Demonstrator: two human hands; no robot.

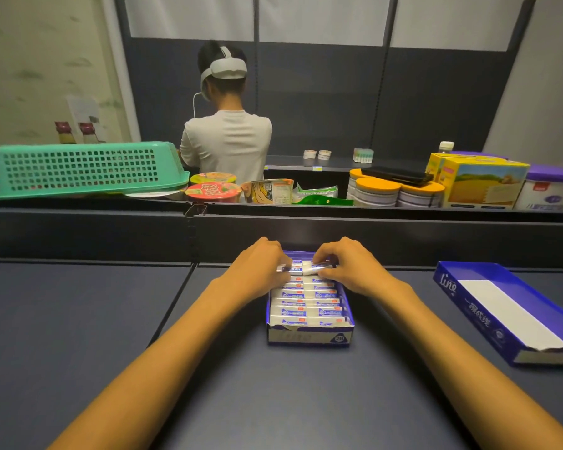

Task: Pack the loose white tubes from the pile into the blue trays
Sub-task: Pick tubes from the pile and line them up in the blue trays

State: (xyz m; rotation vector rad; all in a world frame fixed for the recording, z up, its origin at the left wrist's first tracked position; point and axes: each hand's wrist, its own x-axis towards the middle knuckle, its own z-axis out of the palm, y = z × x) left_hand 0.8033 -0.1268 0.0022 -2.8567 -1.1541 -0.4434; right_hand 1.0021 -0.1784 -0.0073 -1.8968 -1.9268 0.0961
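Flanking packed tray (309,332) — spare tray (488,306)

dark shelf (78,319) | filled blue tray (309,334) centre | empty blue tray (468,297) right

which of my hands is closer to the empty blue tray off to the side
Right. The right hand is at the far end of the filled tray, on the empty blue tray's side; the left hand is farther away.
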